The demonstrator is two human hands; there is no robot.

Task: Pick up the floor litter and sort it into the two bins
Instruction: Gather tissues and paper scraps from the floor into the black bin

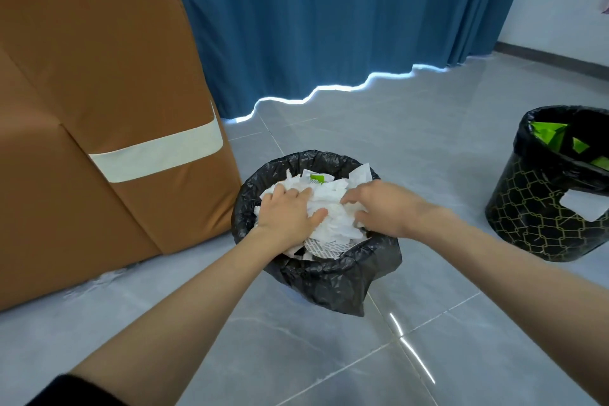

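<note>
The left hand [286,212], spread flat, and the right hand [382,208], arched with its grip unclear, lay on white paper scraps [329,198] heaped in the near bin [329,280], likely packing them down for room; green litter [547,130] sat apart in the far bin [534,224]

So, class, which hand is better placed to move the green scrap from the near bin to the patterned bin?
Probably the right hand: the green scrap lies about midway between both hands, and the patterned bin stands on the right.
</note>
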